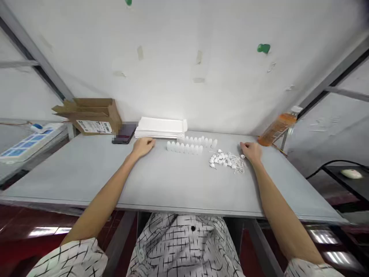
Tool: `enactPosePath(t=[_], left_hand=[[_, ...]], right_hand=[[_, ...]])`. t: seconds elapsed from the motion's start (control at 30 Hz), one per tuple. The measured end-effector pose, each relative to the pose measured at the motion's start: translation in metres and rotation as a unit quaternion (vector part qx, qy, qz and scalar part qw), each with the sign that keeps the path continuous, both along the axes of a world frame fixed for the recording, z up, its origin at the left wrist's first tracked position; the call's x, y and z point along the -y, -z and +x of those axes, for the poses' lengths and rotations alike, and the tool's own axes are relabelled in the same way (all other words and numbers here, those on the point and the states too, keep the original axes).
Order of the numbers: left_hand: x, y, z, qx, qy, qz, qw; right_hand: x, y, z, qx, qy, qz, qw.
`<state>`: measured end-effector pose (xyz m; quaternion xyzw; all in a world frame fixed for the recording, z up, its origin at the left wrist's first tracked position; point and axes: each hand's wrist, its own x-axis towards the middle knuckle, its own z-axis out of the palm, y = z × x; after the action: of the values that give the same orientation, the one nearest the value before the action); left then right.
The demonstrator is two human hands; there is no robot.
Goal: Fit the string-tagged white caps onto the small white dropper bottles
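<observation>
My left hand (143, 147) rests on the table as a loose fist, just in front of a stack of flat white sheets or cartons (161, 126); nothing shows in it. My right hand (252, 151) also lies with curled fingers, beside a loose pile of small white pointed pieces with thin strands (226, 160). No object is visible in its fingers. Between the hands stand small translucent white bottles in two rows, a front row (184, 148) and a back row (200, 141). The rows run side by side near the white stack.
An open cardboard box (93, 115) and a dark flat device (125, 132) stand at the back left of the grey table (173, 188). An orange drink bottle (278, 127) leans at the back right. A power strip (29, 142) lies beyond the left edge.
</observation>
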<state>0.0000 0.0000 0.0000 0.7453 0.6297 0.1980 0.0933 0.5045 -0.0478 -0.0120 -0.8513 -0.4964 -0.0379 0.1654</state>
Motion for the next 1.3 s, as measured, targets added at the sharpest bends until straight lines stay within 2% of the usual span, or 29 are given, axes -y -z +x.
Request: enactPosePath(t=[0.57, 1.3], left_hand=[[0.0007, -0.0055, 0.0012, -0.002, 0.016, -0.002, 1.000], [-0.0025, -0.0024, -0.0011, 0.020, 0.017, 0.002, 1.000]], right_hand=[[-0.0083, 0.0015, 0.0063, 0.009, -0.002, 0.000, 1.000], [-0.0075, -0.0008, 0.0040, 0.002, 0.001, -0.004, 1.000]])
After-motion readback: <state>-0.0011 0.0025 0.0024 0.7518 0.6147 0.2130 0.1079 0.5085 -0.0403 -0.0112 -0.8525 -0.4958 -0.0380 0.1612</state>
